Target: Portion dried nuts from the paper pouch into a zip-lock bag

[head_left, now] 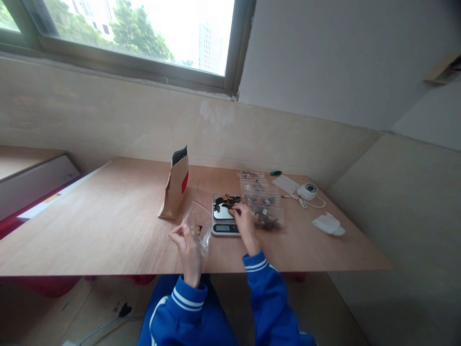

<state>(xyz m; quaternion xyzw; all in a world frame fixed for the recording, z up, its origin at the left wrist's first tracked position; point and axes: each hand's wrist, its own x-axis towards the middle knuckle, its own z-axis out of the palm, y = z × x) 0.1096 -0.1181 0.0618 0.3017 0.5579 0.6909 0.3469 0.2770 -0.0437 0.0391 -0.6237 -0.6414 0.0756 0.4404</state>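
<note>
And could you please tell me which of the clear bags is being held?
The clear bag left of the scale, held by the left hand; the other clear bags lie to the scale's right, in neither hand.

Single head-worn view — looking forward and down, hands near, tabletop around, window at top

Blue long sleeves end in cuffs ringed by white stripes, with matching blue trousers.
</note>
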